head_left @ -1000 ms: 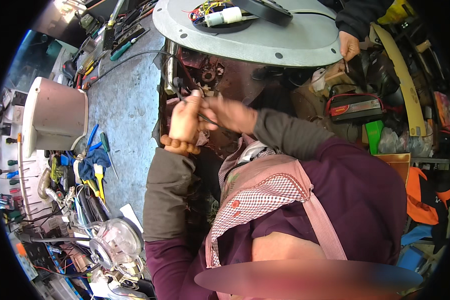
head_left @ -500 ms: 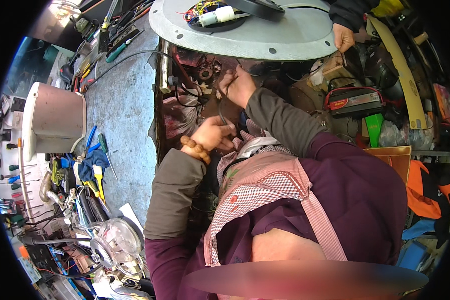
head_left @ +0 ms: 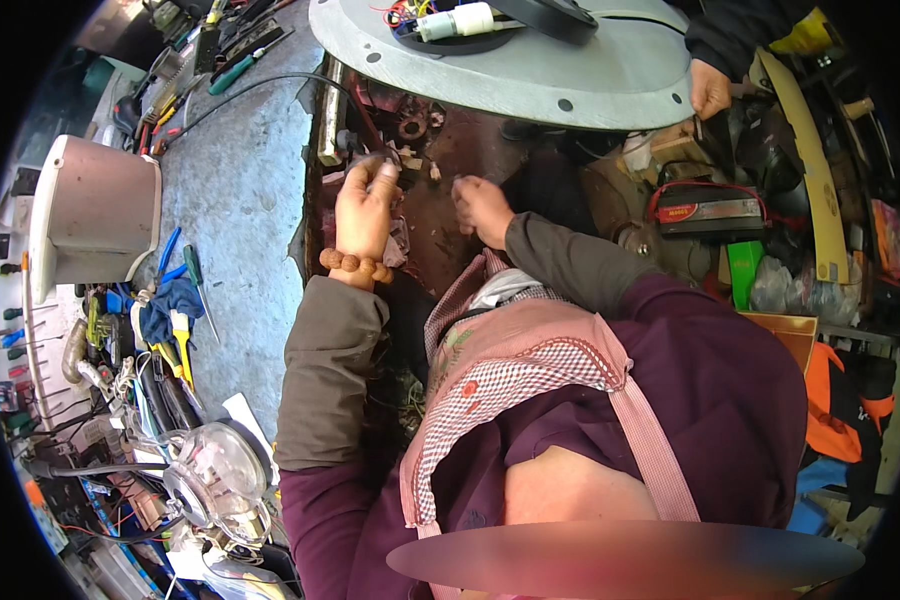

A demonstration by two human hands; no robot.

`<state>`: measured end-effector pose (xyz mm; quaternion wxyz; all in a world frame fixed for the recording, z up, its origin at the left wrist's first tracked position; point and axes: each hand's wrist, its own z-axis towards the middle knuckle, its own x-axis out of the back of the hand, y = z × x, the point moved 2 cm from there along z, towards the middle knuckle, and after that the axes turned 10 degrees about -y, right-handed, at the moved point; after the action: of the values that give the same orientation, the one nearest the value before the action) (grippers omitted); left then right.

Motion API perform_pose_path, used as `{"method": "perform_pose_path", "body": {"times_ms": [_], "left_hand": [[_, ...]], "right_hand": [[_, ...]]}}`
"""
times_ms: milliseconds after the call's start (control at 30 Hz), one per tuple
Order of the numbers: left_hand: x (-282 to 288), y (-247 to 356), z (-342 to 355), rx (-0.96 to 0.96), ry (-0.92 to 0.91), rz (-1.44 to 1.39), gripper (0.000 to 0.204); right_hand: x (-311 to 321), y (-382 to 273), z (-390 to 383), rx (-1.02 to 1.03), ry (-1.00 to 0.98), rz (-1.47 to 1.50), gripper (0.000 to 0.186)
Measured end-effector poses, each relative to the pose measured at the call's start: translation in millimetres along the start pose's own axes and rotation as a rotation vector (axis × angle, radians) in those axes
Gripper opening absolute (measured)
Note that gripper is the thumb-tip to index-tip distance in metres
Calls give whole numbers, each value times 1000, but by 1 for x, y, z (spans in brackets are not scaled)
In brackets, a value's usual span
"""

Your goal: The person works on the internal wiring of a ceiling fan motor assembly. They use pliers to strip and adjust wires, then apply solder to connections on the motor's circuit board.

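Two hands point(head_left: 364, 212) point(head_left: 484, 212) near black cable point(head_left: 310, 75), coloured wires point(head_left: 398, 15) in black housing point(head_left: 452, 47)

Passable between left hand point(head_left: 365, 215) and right hand point(head_left: 487, 212); from there, blocked toward one o'clock by disc point(head_left: 510, 85), nine by bench point(head_left: 235, 190).

Pale light brightens my blue table point(head_left: 240, 200), while the recess beside it lies in deep shadow. My right hand point(head_left: 485, 210) blurs at the fingertips; straight edges curve toward the black rim.
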<state>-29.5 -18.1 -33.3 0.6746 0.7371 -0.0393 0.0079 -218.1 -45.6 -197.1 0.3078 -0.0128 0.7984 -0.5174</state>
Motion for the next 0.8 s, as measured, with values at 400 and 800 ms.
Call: {"method": "perform_pose_path", "body": {"times_ms": [400,800], "left_hand": [[-15,-5,-18,389,-513,133,19],[24,26,-3,272,-51,-344,21]], "right_hand": [[-32,-98,17,72,161,939,32],[-121,-88,-64,425,-795,-1105,20]]}}
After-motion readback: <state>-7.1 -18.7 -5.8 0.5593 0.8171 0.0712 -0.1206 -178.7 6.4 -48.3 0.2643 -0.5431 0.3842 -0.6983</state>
